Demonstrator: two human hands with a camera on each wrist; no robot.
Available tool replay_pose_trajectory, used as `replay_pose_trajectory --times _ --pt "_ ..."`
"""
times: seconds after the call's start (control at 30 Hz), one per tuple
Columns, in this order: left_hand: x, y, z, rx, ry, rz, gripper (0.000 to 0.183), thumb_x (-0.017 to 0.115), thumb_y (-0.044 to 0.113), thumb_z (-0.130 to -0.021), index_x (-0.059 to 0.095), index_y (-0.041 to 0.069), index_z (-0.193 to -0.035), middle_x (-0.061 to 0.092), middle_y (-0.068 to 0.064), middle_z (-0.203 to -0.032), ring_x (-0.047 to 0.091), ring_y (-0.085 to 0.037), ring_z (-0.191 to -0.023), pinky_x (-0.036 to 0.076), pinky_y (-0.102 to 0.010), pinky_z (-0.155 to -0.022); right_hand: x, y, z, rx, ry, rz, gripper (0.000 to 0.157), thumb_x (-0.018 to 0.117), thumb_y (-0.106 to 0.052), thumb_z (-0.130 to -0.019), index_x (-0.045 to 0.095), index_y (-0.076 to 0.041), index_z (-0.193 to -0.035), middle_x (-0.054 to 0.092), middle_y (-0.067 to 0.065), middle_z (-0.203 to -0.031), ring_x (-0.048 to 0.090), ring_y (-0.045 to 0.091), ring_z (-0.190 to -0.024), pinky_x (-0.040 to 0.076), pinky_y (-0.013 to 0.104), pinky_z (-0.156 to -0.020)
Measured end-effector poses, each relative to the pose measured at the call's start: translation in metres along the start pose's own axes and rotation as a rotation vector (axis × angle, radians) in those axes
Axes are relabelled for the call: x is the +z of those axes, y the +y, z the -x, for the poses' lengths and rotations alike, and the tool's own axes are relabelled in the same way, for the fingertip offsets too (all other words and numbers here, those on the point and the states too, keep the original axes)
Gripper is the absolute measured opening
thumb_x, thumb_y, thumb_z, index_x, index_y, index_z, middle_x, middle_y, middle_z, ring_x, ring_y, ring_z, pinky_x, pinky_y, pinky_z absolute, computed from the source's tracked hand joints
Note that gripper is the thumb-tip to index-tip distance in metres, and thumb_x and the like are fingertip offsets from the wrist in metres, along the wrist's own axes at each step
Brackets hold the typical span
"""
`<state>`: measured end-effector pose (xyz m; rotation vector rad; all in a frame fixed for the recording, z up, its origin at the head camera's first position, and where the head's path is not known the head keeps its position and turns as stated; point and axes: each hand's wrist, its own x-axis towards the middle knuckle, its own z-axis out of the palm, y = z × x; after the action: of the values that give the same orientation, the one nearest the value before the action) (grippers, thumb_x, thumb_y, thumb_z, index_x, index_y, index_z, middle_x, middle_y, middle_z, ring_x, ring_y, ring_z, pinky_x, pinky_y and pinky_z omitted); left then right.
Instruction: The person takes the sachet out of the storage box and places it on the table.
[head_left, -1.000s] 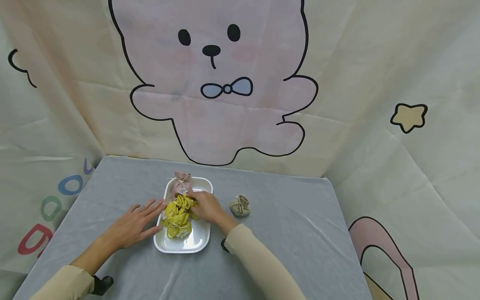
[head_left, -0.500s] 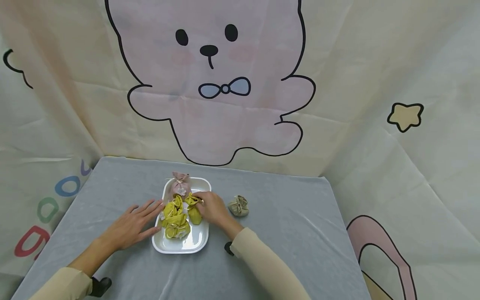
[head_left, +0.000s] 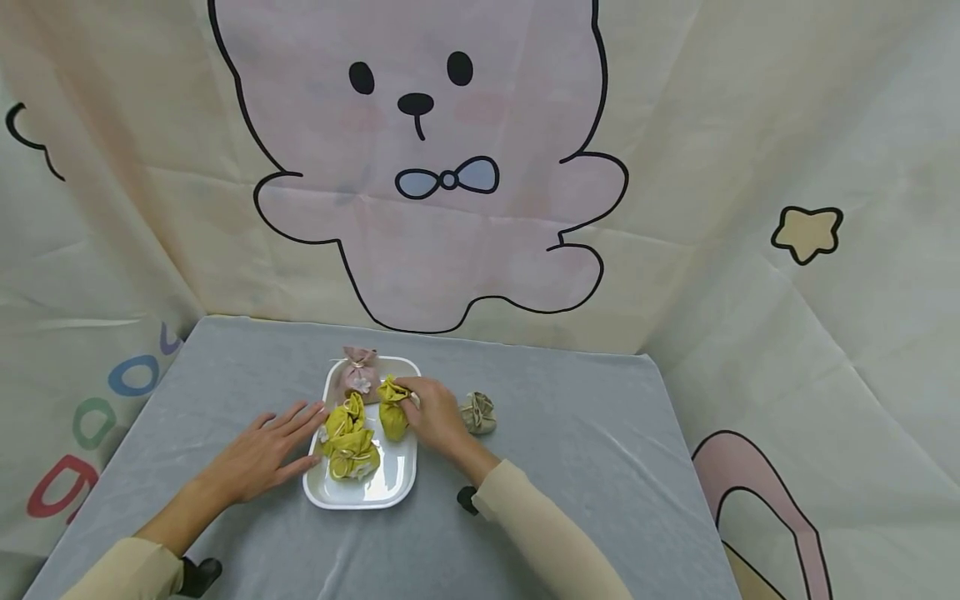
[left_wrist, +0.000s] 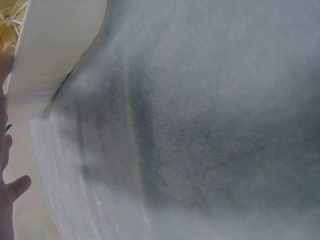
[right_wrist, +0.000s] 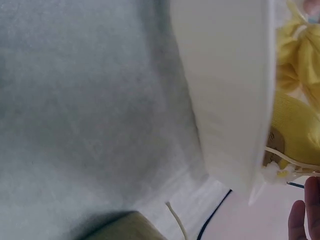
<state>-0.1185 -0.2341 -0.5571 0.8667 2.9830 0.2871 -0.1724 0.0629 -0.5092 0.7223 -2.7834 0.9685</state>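
One yellow drawstring pouch (head_left: 392,419), pinched in my right fingers (head_left: 417,387), is now singled out from the pile (head_left: 352,457) in the white tray (head_left: 392,483); my straight left fingers (head_left: 306,427) touch its left rim.

Left hand (head_left: 262,455) with fingers (head_left: 306,426) apart, right hand (head_left: 437,415) in a pinch.

My right hand (head_left: 435,414) pinches yellow bag (head_left: 392,419), right side of white tray (head_left: 392,479). My left hand (head_left: 262,454) touches tray's left edge.
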Motion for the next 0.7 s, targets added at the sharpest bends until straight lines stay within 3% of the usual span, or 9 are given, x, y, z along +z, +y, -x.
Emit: replay_pose_trajectory --times 0.2,0.47,0.7 --pt "0.000 0.000 0.001 -0.007 -0.002 0.006 0.072 0.061 0.051 -0.095 0.043 0.010 -0.152 0.040 -0.011 -0.156 0.040 -0.036 -0.140 0.039 -0.064 -0.099 -0.014 0.000 0.001 -0.017 0.099 -0.030 0.027 0.069 -0.008 -0.091 0.072 -0.007 -0.118 0.072 0.008 -0.116 0.067 0.024 -0.109 0.051 0.037 -0.096" --pt "0.000 0.001 0.002 -0.010 -0.005 0.008 0.073 0.061 0.051 -0.095 0.042 0.011 -0.152 0.039 -0.011 -0.157 0.039 -0.036 -0.140 0.038 -0.064 -0.101 -0.037 0.004 0.008 0.003 0.156 -0.095 0.027 0.068 -0.007 -0.093 0.071 -0.006 -0.119 0.071 0.007 -0.119 0.065 0.022 -0.114 0.051 0.038 -0.097" --pt "0.000 0.001 0.001 -0.015 -0.008 0.004 0.073 0.061 0.051 -0.095 0.042 0.010 -0.152 0.039 -0.011 -0.157 0.038 -0.036 -0.141 0.038 -0.064 -0.101 -0.056 0.018 0.016 -0.047 0.229 -0.123 0.025 0.067 -0.003 -0.093 0.070 -0.003 -0.118 0.071 0.010 -0.118 0.067 0.023 -0.111 0.054 0.039 -0.092"
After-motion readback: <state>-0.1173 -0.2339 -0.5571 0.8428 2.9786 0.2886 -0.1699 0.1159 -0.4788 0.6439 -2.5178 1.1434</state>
